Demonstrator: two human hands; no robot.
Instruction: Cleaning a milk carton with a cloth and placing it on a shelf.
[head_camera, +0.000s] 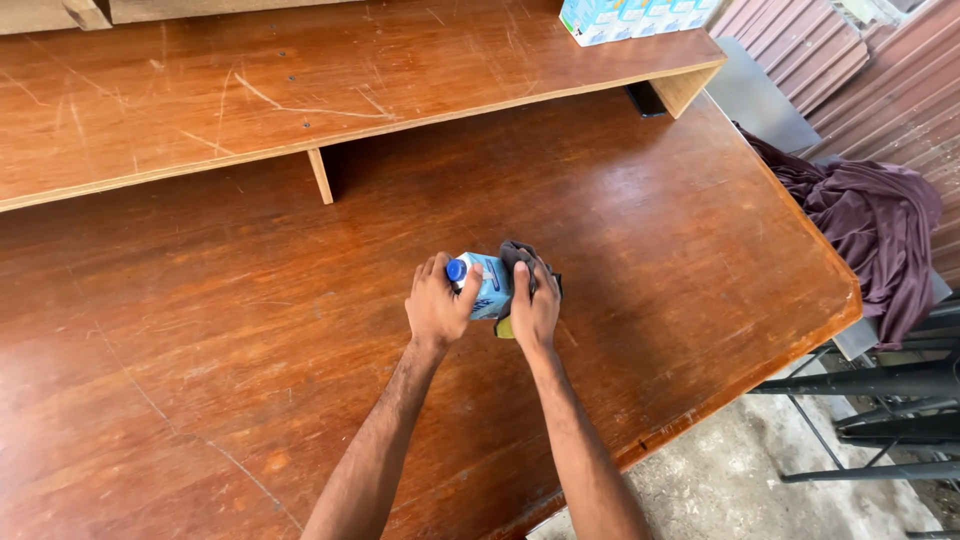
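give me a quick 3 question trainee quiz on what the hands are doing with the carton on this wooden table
1. True or false: the left hand grips the small carton at the end with the blue cap.
2. What does the right hand press against the carton?
A. a dark cloth
B. a sponge
C. a brush
3. Fill in: the purple fabric is draped off the table's ____ edge.

Key
1. True
2. A, the dark cloth
3. right, beyond the table near the metal frames
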